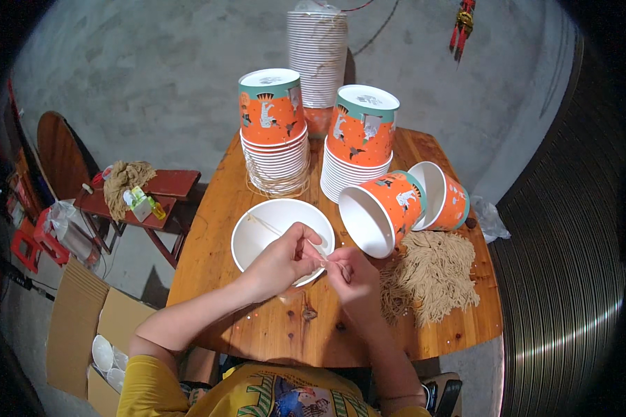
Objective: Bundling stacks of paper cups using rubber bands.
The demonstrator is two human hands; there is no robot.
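L hand (285, 260) & R hand (355, 279) pinching strand (263, 225), wht tub (249, 243) on tbl (257, 337)

A bare grey wall (167, 90) spans 10 to 2 o'clock, with a red ornament (460, 31) hanging at 1. A dark ribbed shutter (563, 236) fills 3 o'clock, a bright streak of light crossing it at 4. The wooden surface (205, 278) stands in the centre on a grey floor (123, 251). Toward 9 are a dark red bench (175, 182) and red stools (26, 244); a round-topped wooden board (59, 146) leans toward 10.
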